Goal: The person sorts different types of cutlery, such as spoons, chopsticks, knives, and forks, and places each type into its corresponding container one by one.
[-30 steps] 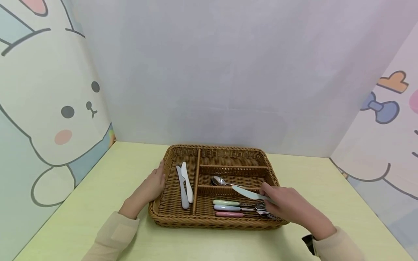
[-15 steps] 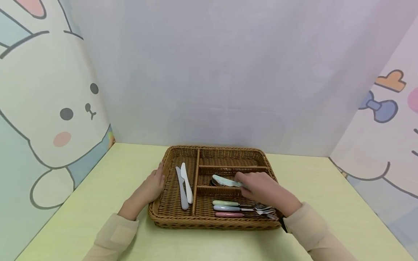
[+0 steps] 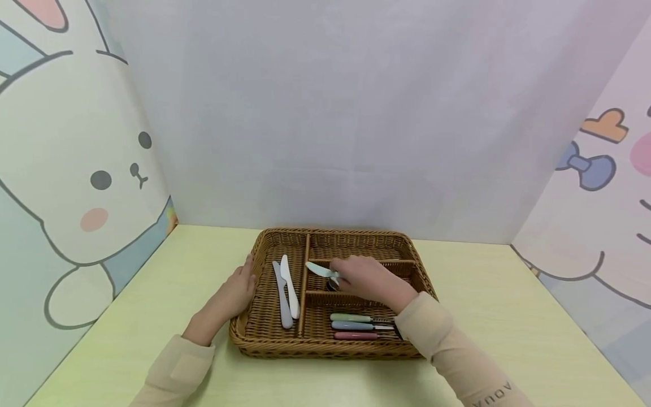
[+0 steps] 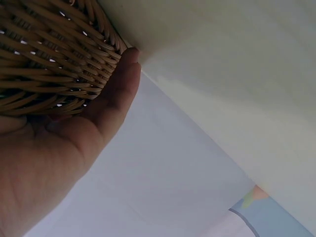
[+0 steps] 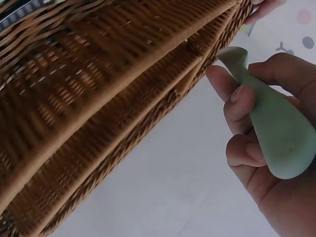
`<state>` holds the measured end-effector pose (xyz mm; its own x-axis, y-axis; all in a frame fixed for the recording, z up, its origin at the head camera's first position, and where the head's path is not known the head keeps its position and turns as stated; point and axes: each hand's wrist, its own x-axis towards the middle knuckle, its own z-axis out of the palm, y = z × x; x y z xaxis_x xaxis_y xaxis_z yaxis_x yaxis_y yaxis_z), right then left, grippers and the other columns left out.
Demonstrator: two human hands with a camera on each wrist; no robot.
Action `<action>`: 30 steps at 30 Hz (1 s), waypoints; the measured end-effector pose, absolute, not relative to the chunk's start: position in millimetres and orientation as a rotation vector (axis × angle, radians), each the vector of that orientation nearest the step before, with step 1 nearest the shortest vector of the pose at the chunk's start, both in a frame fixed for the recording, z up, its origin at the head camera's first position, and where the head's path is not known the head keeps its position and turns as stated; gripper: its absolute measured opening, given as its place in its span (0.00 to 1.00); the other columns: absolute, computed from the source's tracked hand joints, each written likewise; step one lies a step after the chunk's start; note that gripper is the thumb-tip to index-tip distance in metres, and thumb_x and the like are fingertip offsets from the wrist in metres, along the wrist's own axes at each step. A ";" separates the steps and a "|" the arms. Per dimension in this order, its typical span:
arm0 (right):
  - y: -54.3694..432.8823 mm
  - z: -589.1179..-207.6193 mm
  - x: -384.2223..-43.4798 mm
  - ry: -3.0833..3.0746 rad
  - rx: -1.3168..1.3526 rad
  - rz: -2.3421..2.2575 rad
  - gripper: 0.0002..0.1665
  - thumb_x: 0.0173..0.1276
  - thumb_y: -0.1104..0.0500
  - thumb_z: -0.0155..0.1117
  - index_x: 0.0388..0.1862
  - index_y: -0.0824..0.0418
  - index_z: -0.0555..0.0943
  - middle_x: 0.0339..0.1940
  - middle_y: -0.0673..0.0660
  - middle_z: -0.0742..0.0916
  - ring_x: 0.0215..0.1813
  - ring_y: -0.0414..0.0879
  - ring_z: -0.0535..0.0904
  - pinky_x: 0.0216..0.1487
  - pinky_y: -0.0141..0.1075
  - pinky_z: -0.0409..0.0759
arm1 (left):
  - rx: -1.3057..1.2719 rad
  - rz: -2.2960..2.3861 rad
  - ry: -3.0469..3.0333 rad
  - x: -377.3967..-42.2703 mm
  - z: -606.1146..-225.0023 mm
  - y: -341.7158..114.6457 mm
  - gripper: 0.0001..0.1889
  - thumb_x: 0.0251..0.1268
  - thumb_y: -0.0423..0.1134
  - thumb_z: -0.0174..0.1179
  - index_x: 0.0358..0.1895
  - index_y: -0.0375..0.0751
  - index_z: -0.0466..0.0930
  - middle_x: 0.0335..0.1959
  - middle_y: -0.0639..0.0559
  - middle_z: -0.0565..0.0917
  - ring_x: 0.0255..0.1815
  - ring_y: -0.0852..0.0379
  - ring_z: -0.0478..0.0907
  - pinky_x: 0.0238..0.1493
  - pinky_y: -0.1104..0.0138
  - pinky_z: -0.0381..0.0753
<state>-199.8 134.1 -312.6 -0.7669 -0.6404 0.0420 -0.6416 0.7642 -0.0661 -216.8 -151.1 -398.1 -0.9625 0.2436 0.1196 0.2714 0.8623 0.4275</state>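
In the head view my right hand (image 3: 363,277) holds a mint-green table knife over the tray's middle compartment, its blade (image 3: 317,269) pointing left. Seen from the right wrist, my fingers and thumb curl round the knife's thick handle (image 5: 285,133). My left hand (image 3: 236,291) rests against the left side of the brown wicker cutlery tray (image 3: 325,347), its fingers lying along the outer wall in the left wrist view. Two knives, a grey one (image 3: 283,302) and a white one (image 3: 291,291), lie in the left compartment. Below my right hand, a spoon (image 3: 333,284) is mostly hidden.
Forks with green (image 3: 351,317), blue (image 3: 352,326) and pink (image 3: 356,336) handles lie in the front compartment, their heads partly behind the right sleeve. Wooden dividers (image 3: 305,282) split the tray. A pale wall (image 3: 346,113) stands behind the light yellow table (image 3: 508,316).
My right hand has carried the mint-green knife leftward from the tray's right edge, across the middle compartment towards the long divider. My left hand has stayed at the tray's left side.
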 end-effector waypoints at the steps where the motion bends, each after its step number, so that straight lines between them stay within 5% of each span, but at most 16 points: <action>1: 129.5 -313.4 -202.5 -2.944 1.067 0.116 0.08 0.66 0.61 0.55 0.44 0.58 0.77 0.16 0.46 0.75 0.14 0.36 0.58 0.14 0.27 0.54 | -0.413 -0.698 -2.973 -217.0 -398.2 -150.9 0.29 0.71 0.35 0.37 0.69 0.23 0.40 0.55 0.22 0.68 0.53 0.30 0.71 0.49 0.45 0.75; 16: 72.4 -325.8 -234.4 -3.103 0.979 0.326 0.12 0.68 0.65 0.52 0.49 0.62 0.76 0.26 0.55 0.81 0.14 0.38 0.66 0.17 0.28 0.63 | -0.421 -0.694 -2.959 -215.1 -397.8 -151.3 0.29 0.71 0.33 0.38 0.69 0.22 0.41 0.54 0.22 0.68 0.52 0.30 0.72 0.47 0.46 0.76; 23: 47.9 -333.8 -239.3 -3.153 0.918 0.261 0.13 0.67 0.65 0.53 0.49 0.61 0.78 0.38 0.56 0.81 0.25 0.41 0.72 0.23 0.31 0.68 | -0.429 -0.699 -2.957 -213.6 -396.0 -150.8 0.29 0.71 0.33 0.39 0.68 0.21 0.41 0.53 0.21 0.69 0.51 0.30 0.72 0.46 0.47 0.77; 27: 39.6 -337.8 -239.1 -3.142 0.873 0.238 0.12 0.66 0.66 0.53 0.46 0.60 0.80 0.50 0.59 0.80 0.42 0.48 0.79 0.45 0.38 0.79 | -0.420 -0.702 -2.960 -213.1 -394.7 -150.0 0.29 0.71 0.33 0.39 0.68 0.21 0.41 0.53 0.21 0.68 0.51 0.30 0.72 0.47 0.47 0.76; 30: 34.5 -342.0 -239.9 -3.142 0.821 0.268 0.12 0.65 0.68 0.53 0.44 0.61 0.81 0.53 0.60 0.79 0.54 0.52 0.76 0.61 0.47 0.72 | -0.417 -0.697 -2.959 -213.3 -394.9 -150.0 0.29 0.71 0.33 0.39 0.68 0.21 0.42 0.53 0.21 0.69 0.51 0.30 0.72 0.47 0.47 0.76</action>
<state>-239.9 34.5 -342.0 -0.8665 -0.4940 -0.0716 -0.4747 0.8599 -0.1878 -213.3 -150.0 -394.9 -0.9605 0.2452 0.1319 0.2783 0.8600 0.4277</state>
